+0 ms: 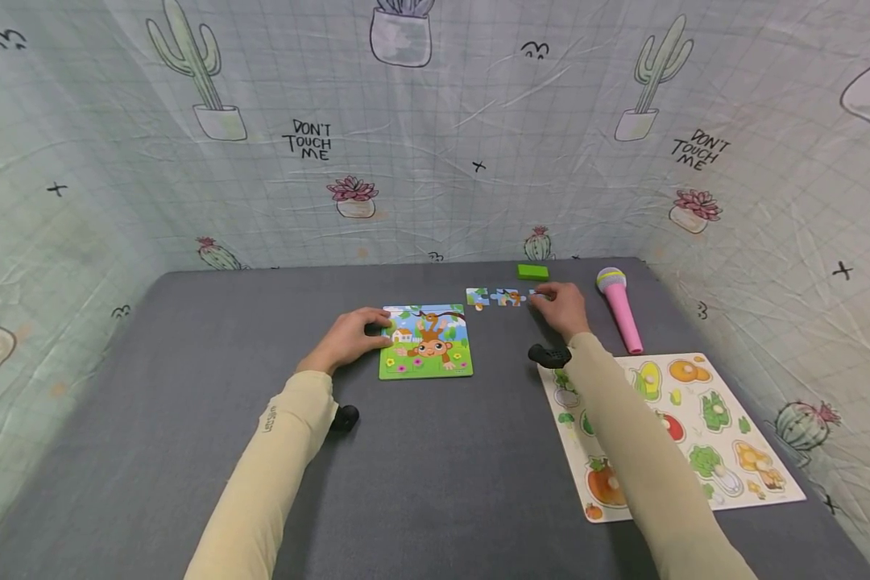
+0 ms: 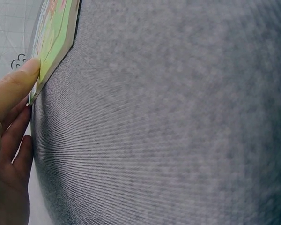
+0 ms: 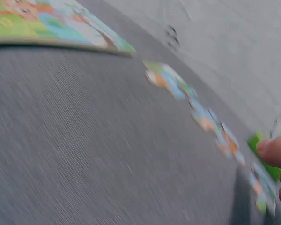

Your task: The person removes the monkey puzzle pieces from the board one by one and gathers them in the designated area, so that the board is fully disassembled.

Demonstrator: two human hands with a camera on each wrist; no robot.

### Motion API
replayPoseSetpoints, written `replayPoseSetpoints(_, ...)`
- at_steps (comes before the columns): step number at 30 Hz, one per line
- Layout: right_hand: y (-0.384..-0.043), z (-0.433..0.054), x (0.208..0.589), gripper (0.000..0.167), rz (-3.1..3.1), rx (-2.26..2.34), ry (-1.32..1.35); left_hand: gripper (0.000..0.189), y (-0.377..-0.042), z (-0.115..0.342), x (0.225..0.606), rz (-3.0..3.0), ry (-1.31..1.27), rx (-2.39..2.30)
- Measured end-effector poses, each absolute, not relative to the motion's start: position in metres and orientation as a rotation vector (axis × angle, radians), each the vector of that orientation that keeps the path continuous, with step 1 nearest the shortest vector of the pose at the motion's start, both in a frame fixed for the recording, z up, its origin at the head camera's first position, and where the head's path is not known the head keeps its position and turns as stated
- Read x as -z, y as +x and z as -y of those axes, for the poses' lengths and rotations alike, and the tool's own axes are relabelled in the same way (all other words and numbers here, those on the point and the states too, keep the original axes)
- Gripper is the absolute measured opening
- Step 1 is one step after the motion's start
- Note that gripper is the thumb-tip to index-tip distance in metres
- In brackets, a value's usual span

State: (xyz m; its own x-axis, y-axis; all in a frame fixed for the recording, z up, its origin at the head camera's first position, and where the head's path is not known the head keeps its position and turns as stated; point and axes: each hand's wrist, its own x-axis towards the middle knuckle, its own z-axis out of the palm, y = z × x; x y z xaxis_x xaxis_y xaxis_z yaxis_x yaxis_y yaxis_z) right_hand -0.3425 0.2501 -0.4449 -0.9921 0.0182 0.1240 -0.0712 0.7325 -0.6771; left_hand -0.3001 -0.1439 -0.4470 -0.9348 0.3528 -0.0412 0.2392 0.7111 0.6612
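Note:
My left hand [image 1: 348, 338] holds the left edge of a square jigsaw puzzle board [image 1: 424, 366] showing a monkey. In the left wrist view the thumb [image 2: 25, 79] presses the board's rim, with the other fingers lower against the table. My right hand [image 1: 564, 308] is at a puzzle piece [image 3: 262, 190] at the right end of a short row. Its thumb [image 3: 271, 152] and curled fingers are close round that piece; whether they pinch it I cannot tell. Two more pieces, one on the left [image 1: 478, 297] and one in the middle [image 1: 510, 298], lie between it and the board.
A green block [image 1: 532, 272] lies just behind the right hand. Farther right is a pink toy microphone [image 1: 623, 316]. Under the right forearm sits a vegetable peg puzzle [image 1: 667, 395]. Printed cloth [image 1: 420, 145] walls the grey table [image 1: 435, 475] at the back and sides.

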Motion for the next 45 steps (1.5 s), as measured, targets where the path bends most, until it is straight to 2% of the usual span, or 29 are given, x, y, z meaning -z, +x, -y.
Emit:
replayPoseSetpoints(7,-0.335,-0.197,0.429,0.034,2.866,-1.242,0.2,0.039,-0.3,0.143,0.445,-2.753,0.467,-1.029)
replayPoseSetpoints(15,-0.31,-0.127,0.422,0.038,2.935,-1.508,0.452,0.04,-0.299,0.144,0.444,-2.767,0.499,-0.986)
replayPoseSetpoints(21,-0.295,-0.092,0.423,0.036,2.981,-1.458,0.617,0.039,-0.297,0.145,0.442,-2.765,0.51,-1.012)
replayPoseSetpoints(33,-0.294,-0.067,0.442,0.035,2.979,-1.167,0.774,0.04,-0.294,0.147,0.448,-2.761,0.567,-1.035)
replayPoseSetpoints(45,-0.291,-0.057,0.433,0.046,3.176,-0.979,0.664,0.046,-0.289,0.153,0.445,-2.714,0.653,-1.018)
